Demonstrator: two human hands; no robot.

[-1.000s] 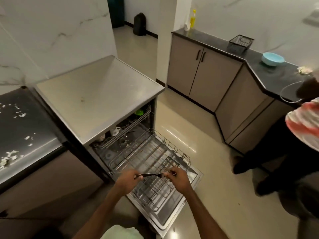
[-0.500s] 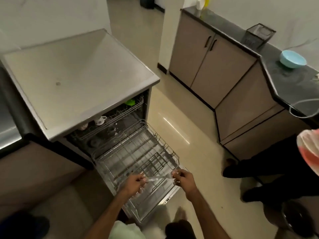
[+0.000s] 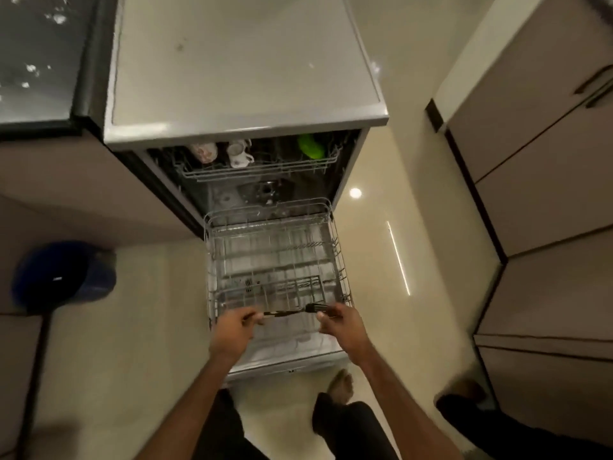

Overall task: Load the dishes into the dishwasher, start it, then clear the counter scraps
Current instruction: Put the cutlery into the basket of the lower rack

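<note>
The dishwasher (image 3: 245, 124) stands open below me with its lower wire rack (image 3: 335, 237) pulled out over the door. In the upper rack (image 3: 265, 171) sit two white cups (image 3: 237, 152) and a green item (image 3: 310, 146). Over the rack's near edge I hold a thin dark utensil (image 3: 287, 312) level between both hands. My left hand (image 3: 234, 328) pinches one end. My right hand (image 3: 338, 322) grips the other end, which looks like a fork head. The lower rack looks bare of dishes.
White scraps (image 3: 31, 68) lie on the dark counter at top left. A blue bin (image 3: 63, 277) stands on the floor at left. Beige cabinets (image 3: 547, 161) line the right side. Another person's foot (image 3: 461, 396) is at lower right, and my own foot (image 3: 340, 383) is by the door.
My view has swung to face the dishwasher straight on and from above. Both hands still hold the utensil over the rack's near edge. The blue bowl and far counter have left the view.
</note>
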